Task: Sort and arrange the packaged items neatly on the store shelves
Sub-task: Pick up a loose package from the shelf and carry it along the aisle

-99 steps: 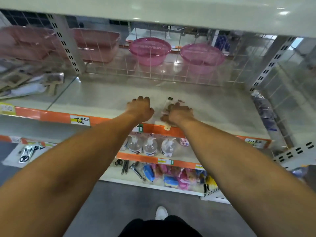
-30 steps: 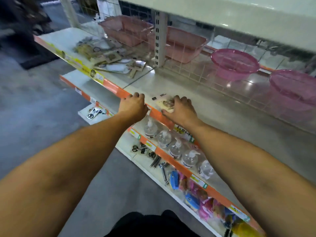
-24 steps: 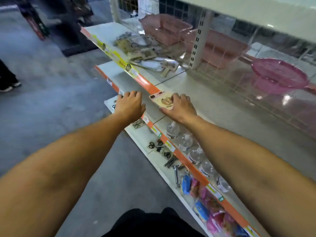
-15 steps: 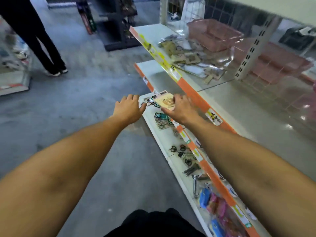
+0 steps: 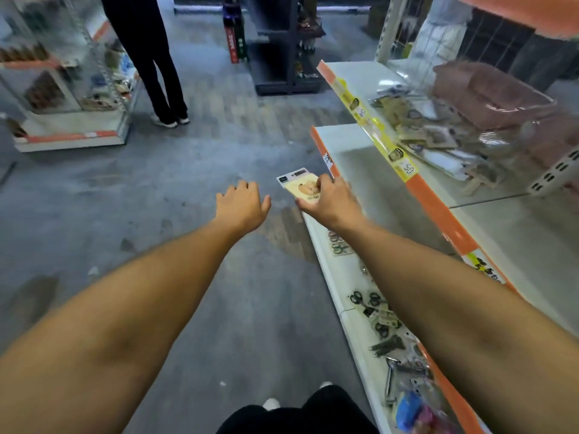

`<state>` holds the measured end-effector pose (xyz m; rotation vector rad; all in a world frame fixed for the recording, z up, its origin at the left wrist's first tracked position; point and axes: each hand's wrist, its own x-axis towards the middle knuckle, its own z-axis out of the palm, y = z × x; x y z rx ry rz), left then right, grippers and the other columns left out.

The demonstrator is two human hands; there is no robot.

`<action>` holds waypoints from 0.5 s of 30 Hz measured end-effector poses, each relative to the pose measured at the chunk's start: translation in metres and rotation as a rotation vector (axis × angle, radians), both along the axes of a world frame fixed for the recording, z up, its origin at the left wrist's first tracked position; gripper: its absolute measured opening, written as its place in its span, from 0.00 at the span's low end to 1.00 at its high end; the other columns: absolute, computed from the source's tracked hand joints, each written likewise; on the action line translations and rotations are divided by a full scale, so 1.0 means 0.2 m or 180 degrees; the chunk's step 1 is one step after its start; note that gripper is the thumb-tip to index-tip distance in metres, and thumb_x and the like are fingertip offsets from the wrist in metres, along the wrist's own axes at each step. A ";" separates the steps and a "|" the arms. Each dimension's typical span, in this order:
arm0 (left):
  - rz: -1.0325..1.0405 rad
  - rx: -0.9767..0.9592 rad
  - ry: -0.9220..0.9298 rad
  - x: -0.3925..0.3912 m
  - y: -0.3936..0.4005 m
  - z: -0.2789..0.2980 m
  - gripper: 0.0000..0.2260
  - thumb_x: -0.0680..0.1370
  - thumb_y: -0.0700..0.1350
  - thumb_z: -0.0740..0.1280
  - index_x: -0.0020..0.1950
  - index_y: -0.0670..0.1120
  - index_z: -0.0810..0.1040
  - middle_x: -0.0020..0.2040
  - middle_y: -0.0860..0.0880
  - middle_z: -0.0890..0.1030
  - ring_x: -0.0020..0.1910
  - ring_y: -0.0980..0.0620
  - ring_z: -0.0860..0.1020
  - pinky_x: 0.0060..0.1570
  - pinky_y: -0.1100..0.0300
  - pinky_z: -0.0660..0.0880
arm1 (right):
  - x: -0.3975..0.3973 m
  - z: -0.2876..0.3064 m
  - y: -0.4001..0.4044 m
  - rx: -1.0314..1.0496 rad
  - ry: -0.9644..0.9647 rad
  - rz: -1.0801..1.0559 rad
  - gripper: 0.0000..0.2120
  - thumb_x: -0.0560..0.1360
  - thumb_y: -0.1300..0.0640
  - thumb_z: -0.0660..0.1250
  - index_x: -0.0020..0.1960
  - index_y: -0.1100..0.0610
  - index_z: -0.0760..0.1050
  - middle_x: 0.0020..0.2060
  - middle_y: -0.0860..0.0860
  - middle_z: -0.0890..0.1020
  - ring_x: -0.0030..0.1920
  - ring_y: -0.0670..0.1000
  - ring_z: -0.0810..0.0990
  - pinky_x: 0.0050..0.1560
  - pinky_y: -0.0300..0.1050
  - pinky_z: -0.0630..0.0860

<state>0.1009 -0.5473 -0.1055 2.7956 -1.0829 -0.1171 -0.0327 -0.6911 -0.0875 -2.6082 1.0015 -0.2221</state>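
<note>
Out over the aisle floor, just off the front edge of the shelving, the right hand (image 5: pixel 326 203) is gripping a flat carded packet (image 5: pixel 301 189), fingers curled over its near end with the printed face turned up. The packet is sticking out of the hand toward eleven o'clock, clear of any shelf board. The left hand (image 5: pixel 242 203) is hovering at nine o'clock from the packet, near but not touching it, fingers spread and relaxed, holding nothing.

The step in hand looks like carrying a single packaged item to its proper group. A loose heap of similar carded packets (image 5: pixel 429 133) is lying on the upper shelf (image 5: pixel 407 175) at about two o'clock from the right hand, well apart from it. The next move probably calls for swinging the packet up and over that shelf's orange price strip, then laying it flat and squared with the others. On the bottom shelf (image 5: pixel 329 255), scissors packs (image 5: pixel 376 308) are sitting at about five o'clock.
</note>
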 end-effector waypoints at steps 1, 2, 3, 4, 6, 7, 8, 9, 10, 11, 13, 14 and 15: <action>0.0040 -0.0003 0.0006 0.03 -0.01 0.00 0.22 0.80 0.58 0.54 0.67 0.44 0.68 0.65 0.42 0.73 0.63 0.39 0.72 0.59 0.44 0.67 | 0.04 0.00 -0.01 -0.0002 -0.0018 0.0036 0.33 0.70 0.35 0.68 0.62 0.59 0.70 0.60 0.61 0.73 0.63 0.62 0.70 0.63 0.54 0.70; 0.0073 -0.0006 0.0016 0.07 -0.02 -0.01 0.22 0.80 0.58 0.54 0.67 0.44 0.68 0.65 0.42 0.73 0.63 0.39 0.72 0.60 0.44 0.67 | 0.08 -0.01 -0.03 0.0006 -0.0030 0.0065 0.33 0.70 0.35 0.68 0.62 0.59 0.70 0.60 0.61 0.73 0.63 0.62 0.70 0.63 0.54 0.70; 0.0095 -0.0014 0.0024 0.10 -0.03 -0.01 0.22 0.80 0.58 0.54 0.67 0.44 0.68 0.65 0.42 0.73 0.63 0.39 0.72 0.60 0.44 0.67 | 0.12 -0.01 -0.05 0.0018 -0.0035 0.0084 0.33 0.70 0.35 0.69 0.63 0.59 0.70 0.60 0.61 0.73 0.63 0.62 0.70 0.62 0.54 0.69; 0.0110 -0.0024 0.0025 0.14 -0.06 -0.01 0.22 0.80 0.58 0.54 0.67 0.44 0.68 0.65 0.42 0.73 0.63 0.40 0.72 0.60 0.44 0.67 | 0.17 -0.02 -0.08 0.0025 -0.0037 0.0091 0.33 0.70 0.35 0.68 0.63 0.58 0.70 0.60 0.60 0.73 0.63 0.61 0.70 0.62 0.54 0.69; 0.0137 -0.0055 0.0020 0.22 -0.12 0.00 0.22 0.80 0.57 0.54 0.67 0.44 0.68 0.66 0.42 0.73 0.63 0.40 0.71 0.60 0.44 0.67 | 0.27 -0.03 -0.14 0.0019 -0.0024 0.0103 0.32 0.70 0.35 0.68 0.63 0.58 0.70 0.59 0.60 0.74 0.62 0.61 0.70 0.60 0.53 0.69; 0.0157 -0.0067 0.0014 0.26 -0.16 0.01 0.22 0.80 0.57 0.54 0.67 0.44 0.69 0.66 0.42 0.73 0.64 0.40 0.71 0.60 0.44 0.67 | 0.32 -0.04 -0.18 0.0015 -0.0012 0.0123 0.32 0.70 0.35 0.68 0.63 0.58 0.70 0.59 0.60 0.74 0.62 0.61 0.70 0.60 0.53 0.69; 0.0177 -0.0076 -0.0005 0.30 -0.20 0.02 0.22 0.80 0.57 0.54 0.67 0.44 0.69 0.65 0.42 0.73 0.64 0.40 0.71 0.61 0.44 0.67 | 0.37 -0.04 -0.22 0.0000 -0.0001 0.0148 0.33 0.70 0.34 0.67 0.63 0.58 0.70 0.59 0.60 0.74 0.62 0.61 0.70 0.60 0.53 0.69; 0.0190 -0.0072 -0.0027 0.34 -0.25 0.02 0.22 0.80 0.57 0.54 0.67 0.44 0.69 0.65 0.42 0.73 0.64 0.40 0.71 0.61 0.44 0.67 | 0.43 -0.05 -0.26 -0.0014 0.0011 0.0171 0.33 0.70 0.34 0.67 0.63 0.58 0.70 0.59 0.61 0.75 0.62 0.61 0.71 0.60 0.53 0.69; 0.0201 -0.0062 -0.0044 0.38 -0.29 0.02 0.22 0.80 0.57 0.54 0.67 0.44 0.69 0.65 0.42 0.73 0.64 0.40 0.71 0.61 0.44 0.67 | 0.48 -0.05 -0.30 -0.0018 0.0019 0.0185 0.33 0.70 0.34 0.67 0.63 0.58 0.70 0.59 0.61 0.75 0.61 0.62 0.71 0.60 0.53 0.69; 0.0213 -0.0060 -0.0074 0.42 -0.34 0.03 0.22 0.80 0.57 0.54 0.68 0.44 0.68 0.65 0.43 0.73 0.63 0.40 0.71 0.60 0.44 0.67 | 0.53 -0.05 -0.36 -0.0024 0.0008 0.0203 0.33 0.70 0.34 0.67 0.63 0.58 0.70 0.59 0.60 0.75 0.61 0.61 0.71 0.59 0.53 0.70; 0.0246 -0.0051 -0.0127 0.52 -0.44 0.04 0.22 0.81 0.58 0.54 0.67 0.45 0.69 0.65 0.43 0.73 0.63 0.40 0.71 0.60 0.45 0.67 | 0.65 -0.04 -0.46 -0.0019 -0.0034 0.0249 0.33 0.70 0.34 0.67 0.63 0.57 0.70 0.59 0.59 0.75 0.62 0.61 0.71 0.59 0.53 0.70; 0.0269 -0.0027 -0.0157 0.57 -0.49 0.06 0.22 0.81 0.58 0.54 0.67 0.45 0.69 0.65 0.43 0.73 0.63 0.40 0.71 0.60 0.45 0.67 | 0.71 -0.03 -0.53 0.0015 -0.0077 0.0270 0.33 0.69 0.34 0.68 0.63 0.57 0.70 0.60 0.59 0.74 0.63 0.60 0.70 0.59 0.53 0.70; 0.0295 0.0012 -0.0181 0.63 -0.54 0.07 0.22 0.81 0.58 0.54 0.67 0.45 0.69 0.65 0.43 0.73 0.63 0.40 0.72 0.60 0.45 0.67 | 0.76 -0.02 -0.59 0.0048 -0.0114 0.0290 0.33 0.69 0.34 0.68 0.63 0.57 0.69 0.60 0.59 0.74 0.64 0.60 0.69 0.59 0.53 0.70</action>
